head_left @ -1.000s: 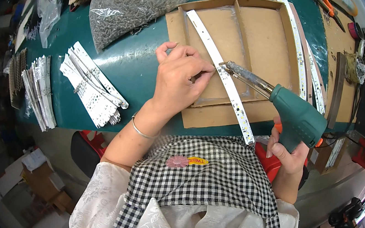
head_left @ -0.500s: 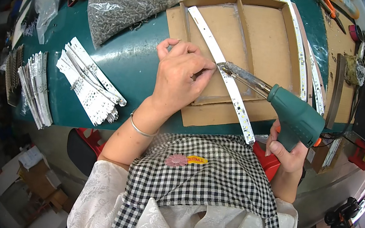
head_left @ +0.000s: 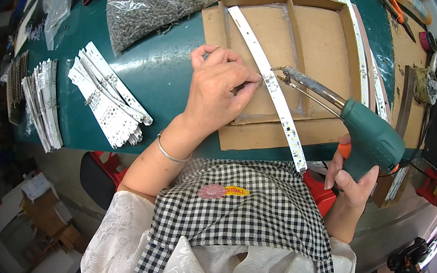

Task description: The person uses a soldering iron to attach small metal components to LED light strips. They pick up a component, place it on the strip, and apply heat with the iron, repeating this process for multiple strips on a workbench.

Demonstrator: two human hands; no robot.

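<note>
A long white LED strip board [head_left: 282, 113] lies slantwise over a cardboard tray [head_left: 327, 46], its near end reaching past the tray toward my apron. My left hand [head_left: 220, 84] has thumb and forefinger pinched together at the strip's left edge; whatever is between the fingertips is too small to make out. My right hand [head_left: 353, 182] grips the handle of a green soldering gun [head_left: 374, 136] with an orange trigger. Its dark tip sits just right of the strip, close to my left fingertips, with a thin metal tube running beneath the barrel.
A clear bag of small screws [head_left: 158, 4] lies behind my left hand. Bundles of white strip boards [head_left: 105, 94] rest on the green table [head_left: 174, 92] at left. More strips [head_left: 358, 50] lean along the tray's right side. Orange-handled pliers [head_left: 397, 14] lie far right.
The soldering gun has moved to the right and slightly back, its tip shifting off the strip's middle to its right edge. My left hand stays almost in place, still pinched.
</note>
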